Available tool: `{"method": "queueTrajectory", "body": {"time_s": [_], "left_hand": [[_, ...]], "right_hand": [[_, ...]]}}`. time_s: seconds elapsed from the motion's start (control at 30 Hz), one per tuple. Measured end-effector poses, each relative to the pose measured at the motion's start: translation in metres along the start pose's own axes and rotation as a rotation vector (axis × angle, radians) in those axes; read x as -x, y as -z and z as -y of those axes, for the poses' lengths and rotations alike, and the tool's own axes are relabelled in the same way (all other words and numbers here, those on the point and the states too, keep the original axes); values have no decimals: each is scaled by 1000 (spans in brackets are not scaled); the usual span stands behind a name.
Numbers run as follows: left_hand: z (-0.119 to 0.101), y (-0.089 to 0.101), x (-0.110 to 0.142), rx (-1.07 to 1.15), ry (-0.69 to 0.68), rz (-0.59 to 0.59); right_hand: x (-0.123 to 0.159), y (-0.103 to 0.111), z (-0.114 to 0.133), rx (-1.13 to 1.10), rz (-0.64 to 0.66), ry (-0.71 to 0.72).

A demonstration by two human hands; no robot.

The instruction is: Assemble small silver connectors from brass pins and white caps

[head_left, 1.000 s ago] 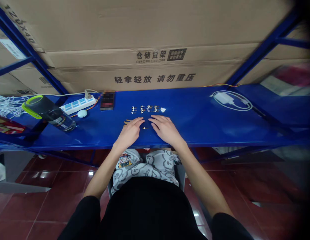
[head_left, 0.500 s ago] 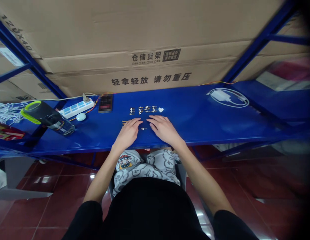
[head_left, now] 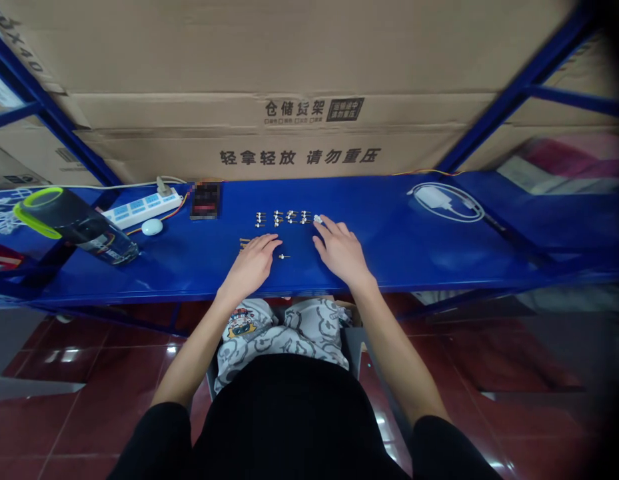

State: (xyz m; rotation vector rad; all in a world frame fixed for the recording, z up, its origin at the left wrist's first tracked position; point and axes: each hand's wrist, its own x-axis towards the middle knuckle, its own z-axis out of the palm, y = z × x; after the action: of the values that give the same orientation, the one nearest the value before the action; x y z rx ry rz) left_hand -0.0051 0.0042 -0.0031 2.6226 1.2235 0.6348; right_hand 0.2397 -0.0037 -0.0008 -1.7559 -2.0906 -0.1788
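My left hand (head_left: 252,263) lies flat on the blue shelf (head_left: 399,250), fingers stretched out, holding nothing. Its fingertips cover part of a few small brass pins (head_left: 244,241). One small white-tipped part (head_left: 284,256) lies just right of its fingertips. My right hand (head_left: 342,250) rests open on the shelf, its fingertips touching the right end of a row of several small white connector parts (head_left: 284,217). Nothing is held in that hand either.
A dark bottle with a lime-green rim (head_left: 69,223) lies at the left. Near it are a white power strip (head_left: 142,207), a small pale blue puck (head_left: 152,227) and a small dark display module (head_left: 205,200). A white charger with coiled cable (head_left: 444,200) sits right. Cardboard boxes (head_left: 299,87) stand behind.
My right hand has slid forward and to the right, up to the right end of the row of white parts. My left hand has stayed in place. The camera view shifted slightly.
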Motion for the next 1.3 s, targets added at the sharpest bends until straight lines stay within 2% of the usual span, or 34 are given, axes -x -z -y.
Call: {"method": "queueTrajectory", "body": {"time_s": [0.3, 0.5, 0.67, 0.83, 0.97, 1.13, 1.2, 1.3], "left_hand": [[-2, -1, 1, -3, 18, -12], [-10, 7, 0, 128, 46, -121], [-13, 9, 0, 124, 43, -91], [-6, 13, -1, 193, 32, -178], [14, 39, 6, 198, 8, -240], [39, 75, 28, 146, 107, -48], [42, 81, 33, 127, 156, -1], [37, 79, 33, 106, 209, 56]], "right_hand": [[1, 0, 6, -20, -62, -62], [2, -2, 4, -21, -81, -99], [2, -3, 6, 40, -43, -153], [1, -4, 4, -9, -72, -81], [1, -5, 3, -95, -88, 37], [0, -2, 3, -162, -84, 82], [-1, 0, 4, -172, -79, 86], [0, 2, 5, -191, -86, 94]]}}
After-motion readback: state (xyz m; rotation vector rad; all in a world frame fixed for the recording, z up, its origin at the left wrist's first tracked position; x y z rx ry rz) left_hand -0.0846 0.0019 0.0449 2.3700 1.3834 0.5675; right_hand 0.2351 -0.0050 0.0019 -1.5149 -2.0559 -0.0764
